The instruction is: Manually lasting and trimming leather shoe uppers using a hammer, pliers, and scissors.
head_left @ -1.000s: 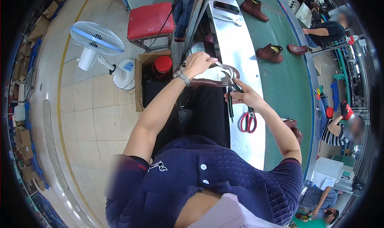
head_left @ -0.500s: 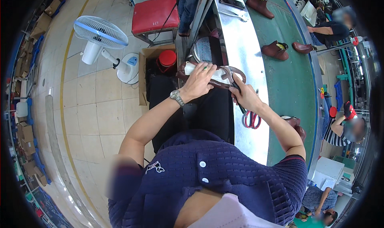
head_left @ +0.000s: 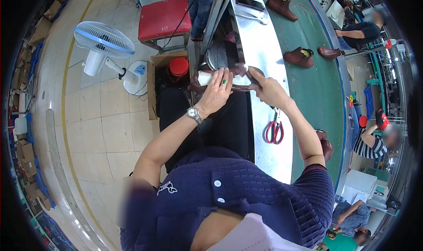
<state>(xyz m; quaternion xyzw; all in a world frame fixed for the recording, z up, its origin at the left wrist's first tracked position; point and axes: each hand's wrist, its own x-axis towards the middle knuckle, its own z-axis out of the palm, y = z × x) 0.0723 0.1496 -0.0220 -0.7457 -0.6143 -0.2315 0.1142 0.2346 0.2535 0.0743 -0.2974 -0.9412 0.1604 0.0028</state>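
My left hand [head_left: 215,92] lies over a brown leather boot [head_left: 194,85] across my lap, its fingers holding a white piece [head_left: 204,78] down on it. A watch and a green ring are on that hand. My right hand [head_left: 269,91] is closed around a hammer [head_left: 242,68] with a dark handle. The hammer head hangs above the boot's right end, smeared by motion. Just below my right hand, red-handled scissors [head_left: 274,132] rest on the metal bench [head_left: 282,163].
A phone [head_left: 250,3] and a metal tool [head_left: 252,16] lie farther up the bench. Brown boots [head_left: 299,57] stand on the green belt [head_left: 315,92] at right. A fan [head_left: 104,44], a red stool [head_left: 164,19] and a cardboard box [head_left: 152,88] are at left. Several people sit beyond the belt.
The hammer has swung, its head now raised and blurred, slightly left and higher than before. My right wrist has turned; my left hand stays on the boot. The whole view has shifted slightly.
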